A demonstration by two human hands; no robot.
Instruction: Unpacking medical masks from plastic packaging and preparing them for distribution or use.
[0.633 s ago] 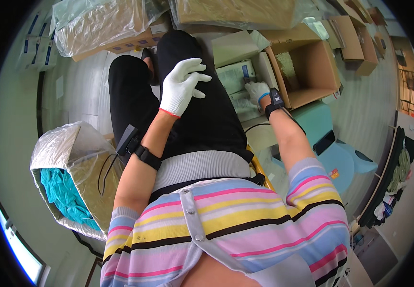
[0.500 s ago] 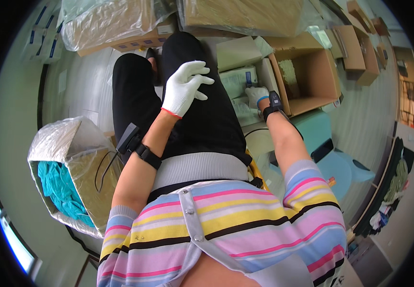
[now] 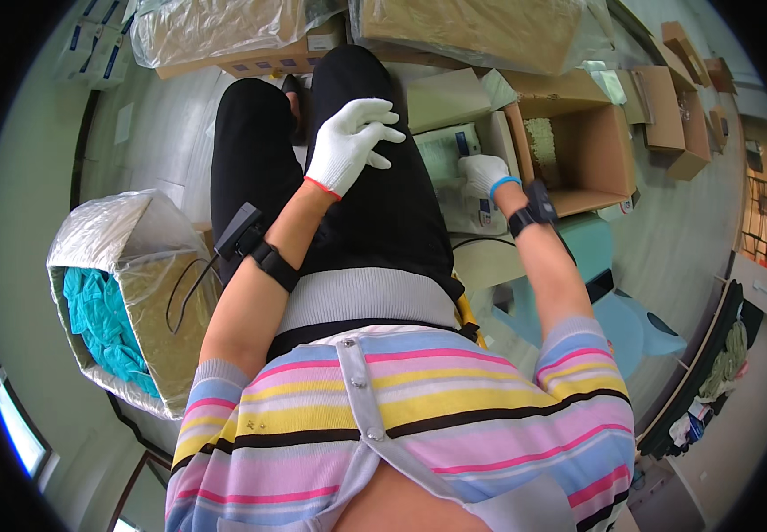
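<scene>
My left hand [image 3: 354, 146], in a white knitted glove with a red cuff, hovers above my black-trousered thigh [image 3: 348, 239]. Its fingers are spread and it holds nothing. A white glove with a blue cuff covers my right hand [image 3: 485, 174], which reaches into an open white carton [image 3: 500, 137]. Inside the carton are clear plastic packs with white contents and dark blue labels. The right fingers are curled at the edge of the nearer pack [image 3: 465, 213]; their tips are partly hidden. Beyond it lies another pack [image 3: 444, 142].
An open brown box [image 3: 592, 146] stands right of the carton. At left, a plastic-lined box [image 3: 166, 328] holds teal gloves or cloth [image 3: 104, 324]. Plastic-covered boxes [image 3: 472, 31] stand ahead of my knees. A light blue chair [image 3: 623, 324] is at right.
My right hand has shifted slightly right, and the nearer pack shows more of its labelled side. My left hand stays over the thigh, its fingers still spread. The view has tilted slightly.
</scene>
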